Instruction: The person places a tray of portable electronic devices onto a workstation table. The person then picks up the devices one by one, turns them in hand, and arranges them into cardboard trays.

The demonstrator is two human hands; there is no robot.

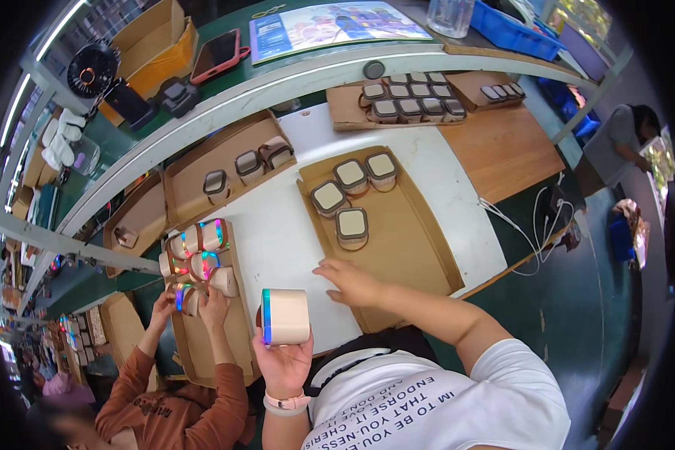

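Observation:
My left hand, palm up, holds a small cream portable speaker from below. One edge band of this rounded box glows blue and green. My right hand reaches across the left wall of a shallow cardboard tray, fingers apart and nothing in them. Toward the far end of that tray stand several similar speakers with dark rims and pale square faces. The nearest of them is just beyond my right fingers.
At left, a co-worker's hands handle lit speakers in another cardboard tray. More speakers fill a far tray. A metal shelf beam crosses above the table. White cables hang over the right edge.

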